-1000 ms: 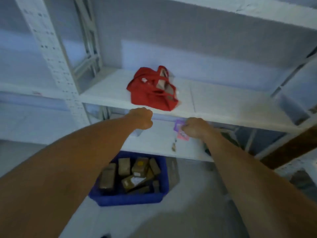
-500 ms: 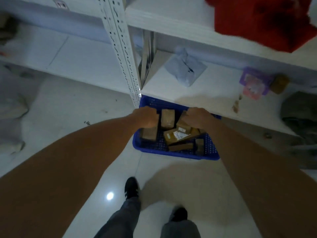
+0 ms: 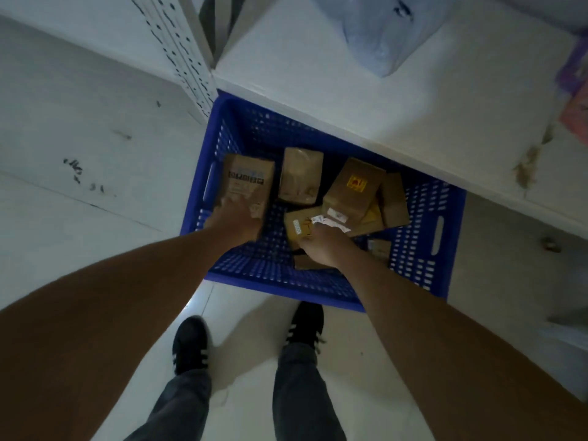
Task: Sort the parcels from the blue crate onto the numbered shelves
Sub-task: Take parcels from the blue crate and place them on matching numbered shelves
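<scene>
- Left hand (image 3: 234,219), arm stretched downward, fingers curled round the near end of a barcoded parcel (image 3: 247,183).
- Right hand (image 3: 324,246), arm likewise extended, knuckles up, grips a small taped parcel (image 3: 298,229).

Setting: storeroom or parcel-sorting room. Evidence:
- White metal racking with a white perforated steel upright (image 3: 178,49) at far left.
- Low white shelf board (image 3: 318,78) at far right, carrying a soft grey plastic mailer bag (image 3: 381,36).
- Blue perforated plastic crate (image 3: 286,281) on the pale tiled floor (image 3: 79,128), its far edge under that shelf.
- Crate holds several brown cardboard parcels (image 3: 300,176), some with printed shipping labels, one with a yellow sticker.
- Lighting dim.
</scene>
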A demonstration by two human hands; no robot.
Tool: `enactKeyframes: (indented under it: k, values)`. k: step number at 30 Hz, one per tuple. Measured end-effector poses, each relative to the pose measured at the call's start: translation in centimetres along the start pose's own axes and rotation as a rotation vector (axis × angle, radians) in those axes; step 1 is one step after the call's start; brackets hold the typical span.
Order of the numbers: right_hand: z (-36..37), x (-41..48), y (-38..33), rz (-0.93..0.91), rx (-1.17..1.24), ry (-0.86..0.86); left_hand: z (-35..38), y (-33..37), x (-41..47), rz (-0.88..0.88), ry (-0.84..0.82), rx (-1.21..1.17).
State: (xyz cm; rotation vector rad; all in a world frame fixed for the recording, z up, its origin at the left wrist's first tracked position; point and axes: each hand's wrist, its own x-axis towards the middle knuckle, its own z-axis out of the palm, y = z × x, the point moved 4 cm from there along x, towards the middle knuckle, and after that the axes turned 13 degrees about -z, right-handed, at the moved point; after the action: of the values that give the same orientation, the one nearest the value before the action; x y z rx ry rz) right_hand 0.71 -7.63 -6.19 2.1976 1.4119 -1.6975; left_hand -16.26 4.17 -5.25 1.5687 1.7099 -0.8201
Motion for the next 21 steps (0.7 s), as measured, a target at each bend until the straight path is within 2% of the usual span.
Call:
enactKeyframes:
  k: [5,9,14,17,21]
  values:
    - [3.3,7.2,1.0,0.006,0.093,-0.04,3.6,-0.6,6.9,-0.203,0.038,-0.12]
    - [5.7,10.8,0.8,0.005,0.212,-0.026,5.6,-0.3,9.9,-0.258,0.173,-0.128]
    - [8.0,11.6,1.2,0.054,0.345,0.045,7.2,0.2,10.8,-0.338,0.231,-0.084]
    - [9.1,11.0,1.5,0.078,0.39,0.063,7.8,0.7,10.7,-0.335,0.211,-0.044]
    - [9.0,10.1,2.4,0.091,0.404,0.069,8.0,1.1,10.8,-0.347,0.267,-0.067]
